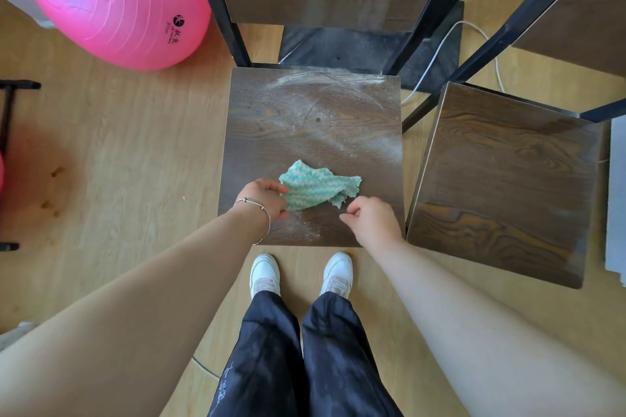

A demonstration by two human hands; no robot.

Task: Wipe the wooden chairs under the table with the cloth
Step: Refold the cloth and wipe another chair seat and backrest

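A dark wooden chair [305, 122] with a black metal frame stands right in front of me, its seat streaked with pale dust. A crumpled green-and-white striped cloth [320, 186] lies on the near half of the seat. My left hand [266, 198], with a thin bracelet on the wrist, pinches the cloth's left edge. My right hand [371, 218] hovers just beside the cloth's right corner with its fingers loosely curled, and holds nothing that I can see. A second wooden chair [504, 179] stands to the right, turned at an angle.
A large pink exercise ball [111, 0] sits on the wooden floor at the upper left. A white cable [437, 57] runs across a dark mat behind the chairs. Black metal feet show at the left edge. My white shoes stand just before the seat.
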